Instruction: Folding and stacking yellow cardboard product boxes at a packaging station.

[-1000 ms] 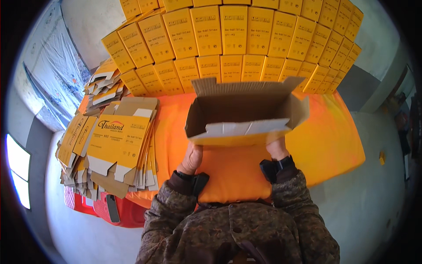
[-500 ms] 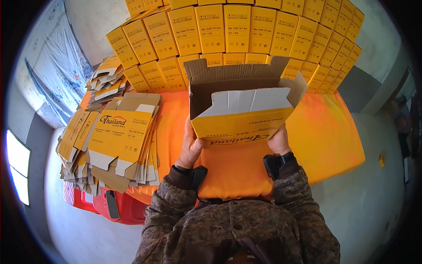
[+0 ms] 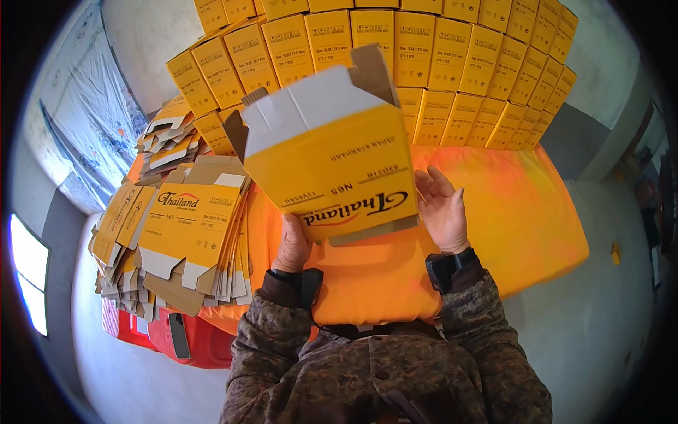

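Observation:
A yellow cardboard carton (image 3: 332, 162) is held tilted in front of me, above the orange-covered table. Its printed face is toward me with the lettering upside down. A white flap and brown side flaps stick out along its far edge, and a strip of brown cardboard shows below the near edge. My left hand (image 3: 293, 246) grips the near left corner, thumb on the printed face and its other fingers hidden behind the carton. Beside the carton's right side is my right hand (image 3: 443, 214), palm up with fingers spread, holding nothing.
Stacked yellow cartons (image 3: 431, 53) form a wall along the table's far side. Flattened cartons (image 3: 191, 219) lie piled at the left. Below them, a dark phone (image 3: 179, 336) rests on a red plastic stool (image 3: 208, 343). An orange cloth (image 3: 508, 226) covers the table.
The carton has tipped so its printed face shows more and its opening no longer does. My right hand has let go and opened; my left hand keeps its hold.

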### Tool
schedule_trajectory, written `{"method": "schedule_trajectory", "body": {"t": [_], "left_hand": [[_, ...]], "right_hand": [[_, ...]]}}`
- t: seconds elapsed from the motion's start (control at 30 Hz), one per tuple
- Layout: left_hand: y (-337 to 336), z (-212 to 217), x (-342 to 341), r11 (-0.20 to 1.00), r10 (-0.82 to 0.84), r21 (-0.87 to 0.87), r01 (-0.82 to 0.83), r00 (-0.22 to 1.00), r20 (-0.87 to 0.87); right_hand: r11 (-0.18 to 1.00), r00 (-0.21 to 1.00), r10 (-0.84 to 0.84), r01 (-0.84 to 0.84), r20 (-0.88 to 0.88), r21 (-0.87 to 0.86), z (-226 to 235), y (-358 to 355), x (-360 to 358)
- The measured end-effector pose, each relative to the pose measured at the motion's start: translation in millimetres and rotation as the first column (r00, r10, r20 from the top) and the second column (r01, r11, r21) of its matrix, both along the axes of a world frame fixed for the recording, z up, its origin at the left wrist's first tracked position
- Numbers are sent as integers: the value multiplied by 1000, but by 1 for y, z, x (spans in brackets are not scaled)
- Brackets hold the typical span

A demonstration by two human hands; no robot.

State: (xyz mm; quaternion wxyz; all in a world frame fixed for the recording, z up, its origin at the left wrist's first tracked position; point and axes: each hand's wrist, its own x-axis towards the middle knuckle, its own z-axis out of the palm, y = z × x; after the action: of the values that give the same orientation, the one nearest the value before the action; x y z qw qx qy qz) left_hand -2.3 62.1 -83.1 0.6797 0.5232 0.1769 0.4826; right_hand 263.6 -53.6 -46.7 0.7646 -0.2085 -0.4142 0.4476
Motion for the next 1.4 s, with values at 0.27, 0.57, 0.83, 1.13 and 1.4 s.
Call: {"method": "schedule_trajectory", "body": {"t": [0.27,0.57,0.83,1.13,1.4], "left_hand": [[-5,23,12,973,69,-231,-9,965,253],[-4,-8,-7,971,-144,191,145,989,-17],[-15,12,7,928,-30,368,64,995,-98],[-7,7,-1,913,-82,353,206,938,-336],[-9,7,-8,950,-187,149,274,884,-429]], "right_hand": [[994,946,-112,110,305,23,14,-6,-4],[980,969,-179,191,169,-58,-7,-1,-11],[923,934,-307,339,180,-183,-20,1,2],[863,873,-454,481,176,-156,-65,5,35],[874,868,-480,485,130,-9,-51,3,32]]}}
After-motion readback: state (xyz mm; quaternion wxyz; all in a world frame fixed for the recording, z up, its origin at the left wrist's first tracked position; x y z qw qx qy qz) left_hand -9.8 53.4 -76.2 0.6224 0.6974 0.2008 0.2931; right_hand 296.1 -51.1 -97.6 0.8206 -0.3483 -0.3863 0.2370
